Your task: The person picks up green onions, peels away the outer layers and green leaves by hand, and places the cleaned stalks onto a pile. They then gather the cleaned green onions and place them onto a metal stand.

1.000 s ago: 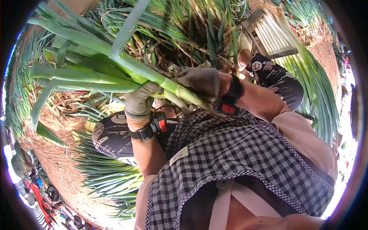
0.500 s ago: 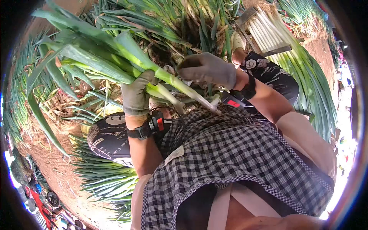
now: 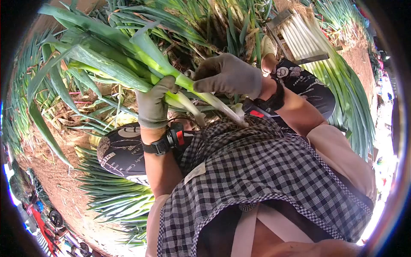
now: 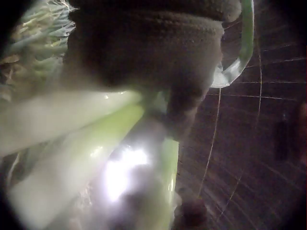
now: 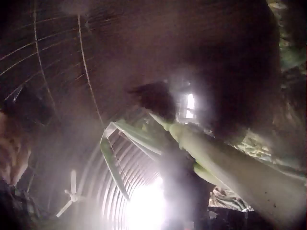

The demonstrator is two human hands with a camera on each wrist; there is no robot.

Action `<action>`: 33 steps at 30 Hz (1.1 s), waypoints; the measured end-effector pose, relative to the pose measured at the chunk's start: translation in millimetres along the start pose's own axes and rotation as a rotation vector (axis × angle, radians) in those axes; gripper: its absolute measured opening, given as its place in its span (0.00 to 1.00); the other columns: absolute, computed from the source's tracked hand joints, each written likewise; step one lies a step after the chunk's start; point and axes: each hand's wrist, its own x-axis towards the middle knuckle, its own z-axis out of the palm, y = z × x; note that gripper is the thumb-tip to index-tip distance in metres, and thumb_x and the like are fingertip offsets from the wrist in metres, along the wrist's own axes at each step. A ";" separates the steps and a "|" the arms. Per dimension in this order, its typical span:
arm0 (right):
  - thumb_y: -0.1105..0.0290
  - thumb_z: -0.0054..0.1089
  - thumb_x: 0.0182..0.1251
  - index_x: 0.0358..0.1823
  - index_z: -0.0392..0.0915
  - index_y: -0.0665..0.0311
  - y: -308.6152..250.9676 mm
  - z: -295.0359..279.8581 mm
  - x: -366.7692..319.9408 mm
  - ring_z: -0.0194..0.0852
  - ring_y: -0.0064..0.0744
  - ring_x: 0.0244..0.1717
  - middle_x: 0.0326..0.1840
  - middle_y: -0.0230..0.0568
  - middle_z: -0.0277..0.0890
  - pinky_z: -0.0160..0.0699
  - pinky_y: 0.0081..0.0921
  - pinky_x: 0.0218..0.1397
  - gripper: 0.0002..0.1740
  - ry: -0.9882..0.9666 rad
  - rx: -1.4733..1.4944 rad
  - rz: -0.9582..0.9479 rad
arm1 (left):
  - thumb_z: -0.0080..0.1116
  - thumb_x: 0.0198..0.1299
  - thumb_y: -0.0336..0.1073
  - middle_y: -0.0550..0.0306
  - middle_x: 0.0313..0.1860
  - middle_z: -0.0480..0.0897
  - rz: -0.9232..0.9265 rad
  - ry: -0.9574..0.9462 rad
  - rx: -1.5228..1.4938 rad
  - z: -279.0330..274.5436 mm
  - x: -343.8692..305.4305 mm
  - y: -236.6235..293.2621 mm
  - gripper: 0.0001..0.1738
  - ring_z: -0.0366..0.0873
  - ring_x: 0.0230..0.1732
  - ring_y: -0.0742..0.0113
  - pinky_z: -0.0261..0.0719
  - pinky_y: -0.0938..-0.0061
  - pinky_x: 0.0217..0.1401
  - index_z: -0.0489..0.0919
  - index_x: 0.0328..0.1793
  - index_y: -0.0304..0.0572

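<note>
In the head view, my gloved left hand (image 3: 154,100) grips several large green onions (image 3: 111,60) round their stalks. Their long leaves fan out to the upper left, and the white root ends point down toward the lap. My gloved right hand (image 3: 231,76) has its fingers curled at the stalk of the front green onion (image 3: 214,102), just beyond the left hand, and pinches it there. Pale stalks (image 4: 62,120) run out below the left glove (image 4: 144,48) in the left wrist view. A blurred stalk (image 5: 230,167) crosses the right wrist view, where the right hand is dark.
A wooden rack (image 3: 314,58) at the upper right holds a row of trimmed white-stalked green onions. A loose heap of unpeeled green onions (image 3: 188,25) lies ahead. More leaves (image 3: 115,192) spread on the soil floor (image 3: 64,192) at left. A checked apron (image 3: 257,171) covers the lap.
The right hand first drew away from the stalk, opening a little, then came back to it with its fingers curled. The left hand kept its grip while the green onions shifted slightly.
</note>
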 end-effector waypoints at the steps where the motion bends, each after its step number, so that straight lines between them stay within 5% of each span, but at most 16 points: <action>1: 0.64 0.64 0.61 0.41 0.83 0.68 3.7 2.8 1.6 0.72 0.13 0.30 0.29 0.29 0.80 0.72 0.15 0.35 0.14 0.024 -0.106 -0.068 | 0.51 0.51 0.18 0.53 0.23 0.76 0.009 -0.003 -0.030 2.2 -0.4 1.3 0.03 0.75 0.27 0.66 0.73 0.74 0.35 0.74 0.28 0.31; 3: 0.63 0.65 0.62 0.40 0.83 0.68 9.4 2.4 4.4 0.72 0.12 0.30 0.29 0.28 0.80 0.73 0.15 0.35 0.15 0.047 -0.214 -0.138 | 0.52 0.51 0.18 0.53 0.23 0.76 0.021 -0.003 -0.061 6.1 -2.1 7.8 0.04 0.74 0.26 0.65 0.73 0.74 0.35 0.74 0.26 0.31; 6: 0.65 0.65 0.62 0.38 0.83 0.67 13.7 -5.1 9.0 0.71 0.14 0.29 0.28 0.27 0.79 0.73 0.18 0.35 0.12 -0.078 0.130 -0.081 | 0.53 0.50 0.20 0.53 0.24 0.77 -0.046 0.004 0.001 8.7 -6.0 15.3 0.05 0.75 0.27 0.65 0.73 0.74 0.35 0.74 0.23 0.32; 9: 0.65 0.66 0.60 0.36 0.84 0.67 24.0 -7.2 10.8 0.71 0.14 0.28 0.26 0.28 0.79 0.73 0.20 0.33 0.12 -0.101 0.084 0.096 | 0.55 0.50 0.21 0.53 0.24 0.77 -0.011 -0.042 0.032 9.3 -5.8 13.0 0.06 0.75 0.27 0.65 0.73 0.73 0.35 0.75 0.22 0.33; 12: 0.51 0.66 0.56 0.40 0.85 0.63 76.2 -3.0 23.1 0.82 0.33 0.35 0.36 0.50 0.83 0.81 0.35 0.39 0.22 -0.251 -0.529 0.138 | 0.55 0.49 0.20 0.55 0.25 0.78 -0.049 0.007 0.056 10.7 -10.9 14.4 0.06 0.76 0.28 0.66 0.74 0.73 0.36 0.76 0.22 0.35; 13: 0.51 0.66 0.56 0.40 0.85 0.63 87.4 1.5 19.6 0.82 0.33 0.35 0.36 0.50 0.83 0.81 0.35 0.39 0.22 -0.251 -0.527 0.139 | 0.55 0.48 0.19 0.56 0.25 0.78 0.054 -0.027 0.134 11.8 -13.5 14.0 0.06 0.76 0.29 0.66 0.74 0.73 0.36 0.76 0.23 0.36; 15: 0.56 0.62 0.58 0.43 0.84 0.63 109.9 6.7 4.5 0.84 0.40 0.37 0.39 0.52 0.83 0.81 0.39 0.40 0.19 -0.238 -1.043 0.142 | 0.55 0.47 0.18 0.57 0.26 0.79 0.158 -0.067 0.212 10.7 -13.5 12.0 0.06 0.77 0.30 0.66 0.74 0.73 0.37 0.77 0.23 0.37; 19: 0.62 0.56 0.62 0.51 0.80 0.63 145.3 -23.1 -8.0 0.84 0.43 0.41 0.43 0.51 0.83 0.82 0.39 0.42 0.19 -0.358 -1.359 0.337 | 0.55 0.45 0.17 0.58 0.26 0.79 0.150 -0.090 0.349 8.1 -12.0 10.9 0.08 0.77 0.32 0.65 0.75 0.73 0.39 0.77 0.24 0.38; 21: 0.59 0.61 0.60 0.52 0.79 0.65 118.5 -41.5 -12.1 0.81 0.43 0.40 0.45 0.49 0.81 0.80 0.37 0.45 0.22 0.099 -1.415 0.229 | 0.55 0.44 0.17 0.59 0.26 0.79 0.127 -0.065 0.299 6.7 -8.9 7.8 0.08 0.77 0.32 0.65 0.75 0.73 0.39 0.77 0.24 0.39; 22: 0.59 0.61 0.60 0.52 0.79 0.65 113.9 -47.6 -9.3 0.81 0.43 0.40 0.45 0.49 0.81 0.80 0.37 0.45 0.22 0.101 -1.413 0.230 | 0.56 0.45 0.17 0.58 0.27 0.79 0.298 -0.138 0.513 -0.1 -5.1 3.7 0.07 0.77 0.32 0.65 0.75 0.73 0.39 0.77 0.26 0.38; 24: 0.62 0.53 0.68 0.60 0.73 0.68 108.0 -55.8 -9.3 0.82 0.39 0.47 0.53 0.47 0.80 0.80 0.35 0.50 0.24 -0.125 -0.231 -0.162 | 0.56 0.46 0.17 0.57 0.27 0.79 0.469 -0.228 0.721 -4.8 -2.1 -6.0 0.07 0.76 0.32 0.66 0.75 0.72 0.39 0.77 0.28 0.38; 26: 0.58 0.53 0.69 0.60 0.74 0.68 92.4 -19.8 -26.6 0.82 0.36 0.45 0.52 0.46 0.81 0.80 0.31 0.50 0.25 -0.143 -0.152 -0.077 | 0.57 0.52 0.19 0.55 0.32 0.79 -0.022 -0.072 -0.100 -0.9 1.3 -8.5 0.08 0.77 0.33 0.67 0.76 0.73 0.40 0.77 0.37 0.36; 28: 0.55 0.53 0.70 0.59 0.74 0.69 96.4 -1.0 -24.6 0.81 0.32 0.44 0.52 0.44 0.81 0.80 0.28 0.50 0.26 -0.181 -0.072 0.005 | 0.58 0.55 0.21 0.55 0.35 0.79 -0.005 0.033 -0.107 8.0 3.6 -8.1 0.08 0.77 0.35 0.67 0.77 0.73 0.41 0.76 0.41 0.35; 29: 0.52 0.50 0.72 0.57 0.76 0.69 99.3 5.3 -17.0 0.82 0.31 0.41 0.47 0.44 0.82 0.80 0.26 0.47 0.27 -0.152 -0.141 -0.264 | 0.59 0.57 0.23 0.54 0.37 0.79 0.010 0.144 -0.116 19.0 3.8 -2.9 0.10 0.78 0.36 0.67 0.77 0.73 0.41 0.75 0.46 0.33; 32: 0.44 0.44 0.73 0.46 0.79 0.67 70.5 3.3 5.0 0.78 0.26 0.30 0.31 0.38 0.81 0.78 0.22 0.35 0.30 -0.380 0.178 0.108 | 0.65 0.52 0.23 0.57 0.38 0.79 -0.012 0.185 -0.118 28.0 5.7 -6.1 0.18 0.78 0.37 0.68 0.78 0.76 0.41 0.75 0.49 0.34; 33: 0.46 0.44 0.74 0.44 0.80 0.66 55.0 2.4 7.2 0.75 0.24 0.29 0.29 0.33 0.79 0.74 0.22 0.33 0.28 -0.452 0.261 0.082 | 0.66 0.50 0.22 0.57 0.38 0.79 -0.052 0.179 -0.103 30.6 6.9 -6.8 0.19 0.78 0.36 0.69 0.78 0.76 0.41 0.75 0.49 0.34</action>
